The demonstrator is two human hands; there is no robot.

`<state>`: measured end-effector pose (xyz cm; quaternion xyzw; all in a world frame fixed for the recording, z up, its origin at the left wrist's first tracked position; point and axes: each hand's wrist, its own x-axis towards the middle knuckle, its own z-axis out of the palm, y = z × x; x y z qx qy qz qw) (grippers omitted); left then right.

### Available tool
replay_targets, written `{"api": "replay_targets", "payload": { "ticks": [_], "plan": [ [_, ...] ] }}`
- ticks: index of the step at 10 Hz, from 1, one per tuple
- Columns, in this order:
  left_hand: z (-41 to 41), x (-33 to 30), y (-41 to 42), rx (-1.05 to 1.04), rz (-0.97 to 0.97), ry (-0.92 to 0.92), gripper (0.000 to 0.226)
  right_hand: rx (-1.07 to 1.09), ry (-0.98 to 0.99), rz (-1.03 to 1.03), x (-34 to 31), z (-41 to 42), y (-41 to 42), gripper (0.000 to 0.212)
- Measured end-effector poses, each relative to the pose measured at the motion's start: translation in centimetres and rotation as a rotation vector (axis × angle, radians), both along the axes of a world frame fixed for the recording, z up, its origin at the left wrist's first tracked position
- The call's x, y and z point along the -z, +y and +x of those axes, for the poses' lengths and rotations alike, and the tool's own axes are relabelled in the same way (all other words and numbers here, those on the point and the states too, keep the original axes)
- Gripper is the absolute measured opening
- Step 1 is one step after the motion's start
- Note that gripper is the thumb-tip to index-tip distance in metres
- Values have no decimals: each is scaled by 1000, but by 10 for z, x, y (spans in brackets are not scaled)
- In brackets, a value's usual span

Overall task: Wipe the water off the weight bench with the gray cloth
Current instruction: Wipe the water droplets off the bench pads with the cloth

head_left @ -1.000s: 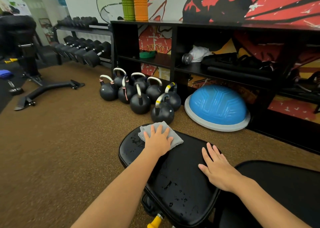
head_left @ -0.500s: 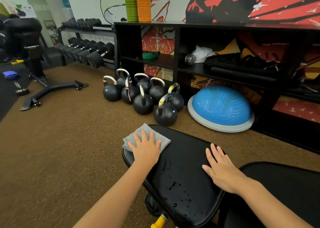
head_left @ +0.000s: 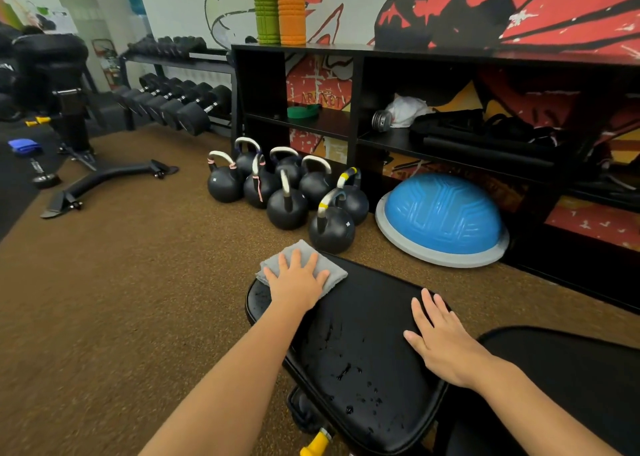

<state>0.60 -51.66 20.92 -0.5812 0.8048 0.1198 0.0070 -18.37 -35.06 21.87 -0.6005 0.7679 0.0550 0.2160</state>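
Two flat hands: left hand [head_left: 297, 279], fingers straight, presses the square gray terry cloth [head_left: 300, 271] on the glossy, droplet-beaded black bench [head_left: 360, 331]; right hand [head_left: 441, 343] rests open-palmed.

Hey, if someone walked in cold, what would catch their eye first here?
Front and centre, the left hand presses a gray cloth flat on the far end of the black padded weight bench seat. Water droplets still bead nearer the camera. Beyond, a blue dome balance trainer sits beside black kettlebells.
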Motion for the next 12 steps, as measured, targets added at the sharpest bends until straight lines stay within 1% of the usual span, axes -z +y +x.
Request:
{"api": "replay_targets", "payload": {
  "ticks": [2, 3, 4, 5, 6, 7, 10, 12],
  "plan": [
    [9, 2, 13, -199, 15, -18, 59, 2, 10, 1, 1, 0, 0, 63],
    [7, 2, 32, -325, 25, 8, 60, 2, 16, 4, 2, 0, 0, 63],
    [-4, 3, 61, -293, 11, 0, 59, 6, 16, 4, 2, 0, 0, 63],
    [-12, 4, 71, -158, -12, -7, 59, 9, 10, 5, 2, 1, 0, 63],
    [-12, 1, 54, -98, 26, -6, 58, 19, 3, 5, 1, 1, -1, 63],
    [-5, 0, 39, -104, 39, -6, 58, 18, 5, 7, 1, 2, -1, 63],
    [2, 1, 39, -290, 11, -2, 59, 8, 12, -3, 3, 0, -1, 63],
    [2, -4, 54, -361, 15, -104, 62, 7, 24, 7, 2, 0, -2, 63]
  ]
}}
